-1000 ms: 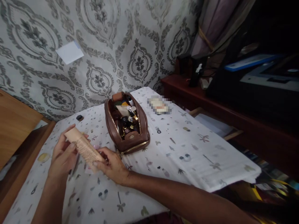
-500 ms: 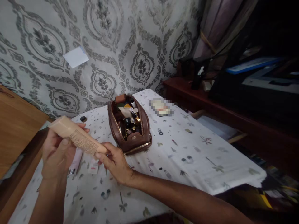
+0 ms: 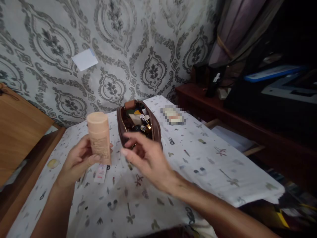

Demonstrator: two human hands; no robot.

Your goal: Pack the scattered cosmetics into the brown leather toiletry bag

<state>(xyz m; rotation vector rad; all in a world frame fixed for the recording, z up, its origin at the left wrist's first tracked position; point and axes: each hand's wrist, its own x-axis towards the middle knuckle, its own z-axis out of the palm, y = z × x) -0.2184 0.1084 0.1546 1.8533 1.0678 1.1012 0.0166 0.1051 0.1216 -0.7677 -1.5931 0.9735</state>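
A peach-coloured cosmetic tube (image 3: pixel 99 138) stands roughly upright in my left hand (image 3: pixel 80 162), its wide cap at the top and small print on its side. The fingers and thumb wrap round its lower part. My right hand (image 3: pixel 148 162) is off the tube, with thumb and fingers apart and nothing between them. It hovers in front of the brown leather toiletry bag (image 3: pixel 156 130), hiding part of the bag's front. The bag is unzipped and holds several small bottles and tubes. Below the left hand, a small white-and-pink tube (image 3: pixel 100 174) lies on the cloth.
A patterned white cloth (image 3: pixel 178 178) covers the table. Behind the bag lies a blurred-out flat object (image 3: pixel 172 115). A dark red desk (image 3: pixel 188 94) with an open drawer (image 3: pixel 232 138) stands to the right. A wooden panel (image 3: pixel 22 132) rises at the left, and patterned wallpaper is behind.
The peach tube has turned from slanted to nearly upright and moved right in my left hand. My right hand has let go of its lower end and moved right, before the bag.
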